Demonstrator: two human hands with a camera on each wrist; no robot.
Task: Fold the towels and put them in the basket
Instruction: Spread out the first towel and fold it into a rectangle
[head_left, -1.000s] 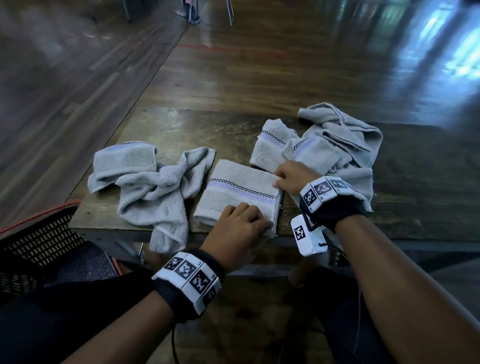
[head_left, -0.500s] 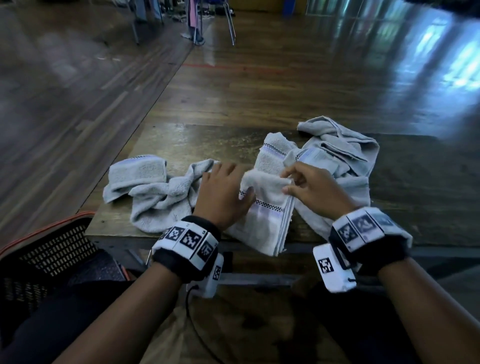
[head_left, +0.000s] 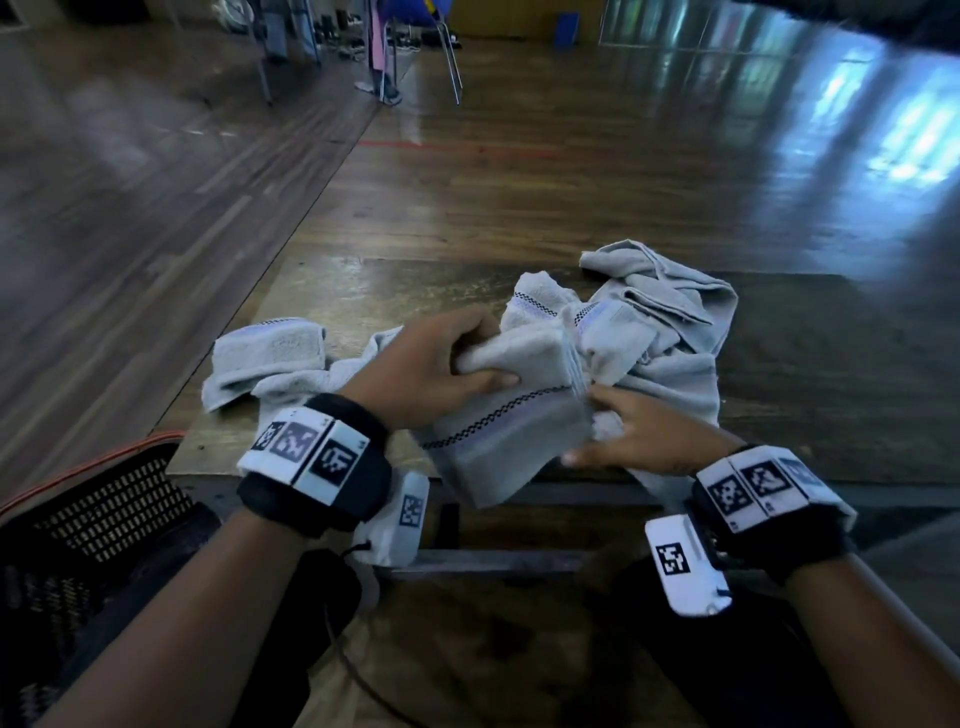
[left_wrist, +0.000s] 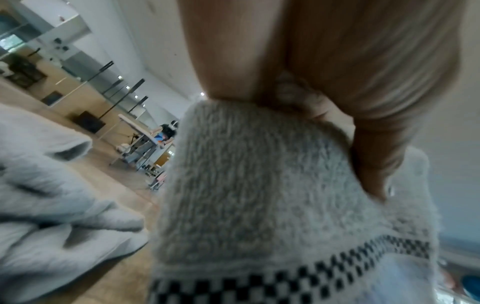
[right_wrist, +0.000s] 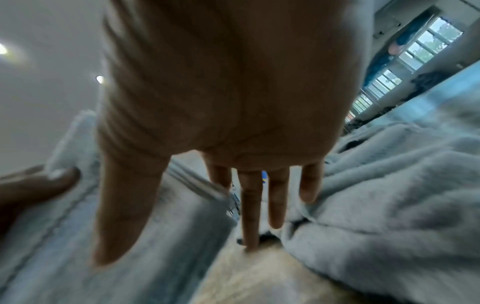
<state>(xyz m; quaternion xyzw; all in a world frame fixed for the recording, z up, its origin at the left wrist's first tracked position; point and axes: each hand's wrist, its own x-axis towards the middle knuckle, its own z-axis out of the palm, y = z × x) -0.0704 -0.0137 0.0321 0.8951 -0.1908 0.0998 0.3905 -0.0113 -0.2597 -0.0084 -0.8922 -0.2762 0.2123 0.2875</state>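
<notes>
A dark, worn wooden surface (head_left: 395, 283) lies under both hands, and beyond it a glossy plank floor (head_left: 571, 171) runs back to chair legs (head_left: 452, 67) at the far side of a large room. The folded towel (head_left: 511, 431) is pale grey terry with a black-and-white checked stripe beside a lilac band; it sits between the hands, its near end hanging past the surface edge. The left hand (head_left: 431, 371) has fingers and thumb curled round the towel's upper fold, gripping it. The right hand (head_left: 641, 439) lies with fingers nearly straight against the towel's right edge, holding nothing that can be seen. Left of the left hand is a crumpled grey towel heap (head_left: 270, 358); beyond the right hand is another rumpled towel pile (head_left: 660, 317), and how many towels each holds cannot be told. One black mesh basket (head_left: 104, 499) with an orange rim stands below the left wrist.
</notes>
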